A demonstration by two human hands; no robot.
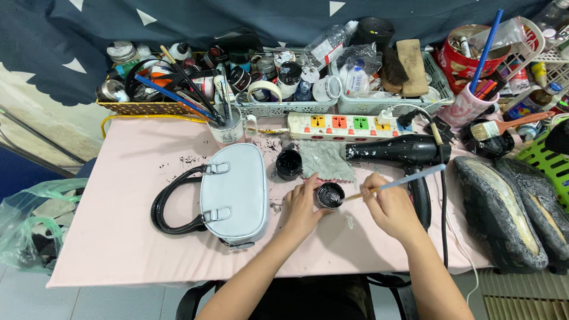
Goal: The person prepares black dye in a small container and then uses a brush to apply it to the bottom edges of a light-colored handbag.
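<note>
While the left hand [302,204] pinches the small open jar of black paint [329,195] by its rigid wall, the right hand [388,204] pinches a light, slender brush [394,184]; spill-prone.

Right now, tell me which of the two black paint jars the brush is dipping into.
The jar steadied by the left hand, nearer the person; the right hand dips the brush there. The other jar stands untouched beside the bag.

Both bare forearms are reaching forward from the lower edge of the view, converging toward each other. The left hand [301,204] is lying palm-down, fingers curling loosely, thumb pointing toward the right hand. The right hand [388,204], just beside it, is pinching with fingertips together, knuckles up, wrist bending slightly inward.
</note>
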